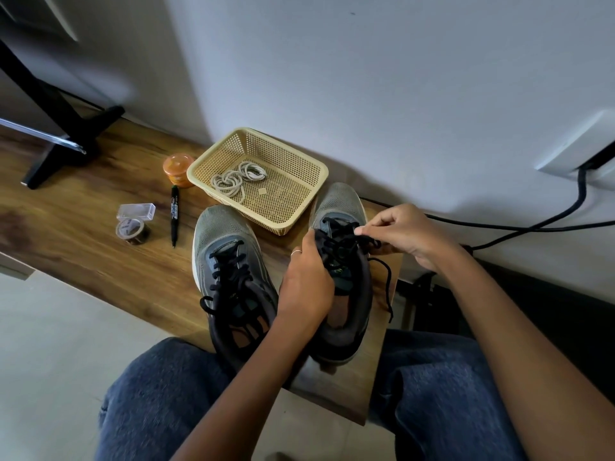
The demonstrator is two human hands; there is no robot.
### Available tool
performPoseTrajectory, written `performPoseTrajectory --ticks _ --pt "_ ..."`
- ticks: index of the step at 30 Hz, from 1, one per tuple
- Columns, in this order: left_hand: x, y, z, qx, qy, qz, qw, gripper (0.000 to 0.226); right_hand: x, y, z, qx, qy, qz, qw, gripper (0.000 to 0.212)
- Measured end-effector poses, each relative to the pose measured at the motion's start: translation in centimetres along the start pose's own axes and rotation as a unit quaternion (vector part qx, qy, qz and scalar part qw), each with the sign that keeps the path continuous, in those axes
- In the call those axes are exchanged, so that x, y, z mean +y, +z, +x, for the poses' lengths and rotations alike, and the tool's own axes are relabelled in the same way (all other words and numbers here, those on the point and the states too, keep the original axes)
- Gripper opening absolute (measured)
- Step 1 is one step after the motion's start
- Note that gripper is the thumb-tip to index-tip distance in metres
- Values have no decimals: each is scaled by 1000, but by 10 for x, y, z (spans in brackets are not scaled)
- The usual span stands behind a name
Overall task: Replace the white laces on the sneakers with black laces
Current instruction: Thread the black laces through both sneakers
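The right sneaker point(342, 261) sits on the wooden counter point(100, 221) in front of you, toe pointing away, black lace point(346, 242) threaded thru most eyelets. Your left hand point(307, 281) grips its inner side near the tongue, fingers curled round the upper. Your right hand point(402, 234) pinches the lace at the top eyelets; a loose end point(386, 284) hangs over the outer side toward the counter's edge.

Risk, as I judge it: pull too hard w/ the right hand and the lace could slide unevenly, leaving one end short for tying. The dangling end could also snag under the sole or get missed. If the left grip slackens, the shoe may tip off the edge nearby.

Just left stands the other sneaker point(229, 271), black lace in, ends loose. Beyond both, touching the toes, a tan basket point(299, 201) holds the coiled white laces point(238, 178). Further left: a marker point(174, 216), tape roll point(131, 229), clear box point(136, 211), orange jar point(178, 169).
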State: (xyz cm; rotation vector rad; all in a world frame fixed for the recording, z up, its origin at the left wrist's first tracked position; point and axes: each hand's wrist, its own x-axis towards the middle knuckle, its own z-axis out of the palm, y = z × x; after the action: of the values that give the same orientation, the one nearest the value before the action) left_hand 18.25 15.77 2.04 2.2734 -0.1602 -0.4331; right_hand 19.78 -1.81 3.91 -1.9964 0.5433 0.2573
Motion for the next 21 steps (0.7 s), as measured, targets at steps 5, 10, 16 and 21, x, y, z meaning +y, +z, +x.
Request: performPoseTrajectory --ticks 5,10,16,21 --pt "2 -1 -1 0 -3 6 1000 67 2 1 0 -12 26 25 999 16" --pt "2 -2 -2 -1 -6 6 1000 68 -5 -2 -5 -52 56 144 987 19" --pt "3 -1 -3 -5 -8 6 1000 69 -7 -5 -8 -74 74 183 978 25" --pt "1 -3 -1 -17 -13 -9 1000 68 -8 -3 -9 -61 66 171 981 16"
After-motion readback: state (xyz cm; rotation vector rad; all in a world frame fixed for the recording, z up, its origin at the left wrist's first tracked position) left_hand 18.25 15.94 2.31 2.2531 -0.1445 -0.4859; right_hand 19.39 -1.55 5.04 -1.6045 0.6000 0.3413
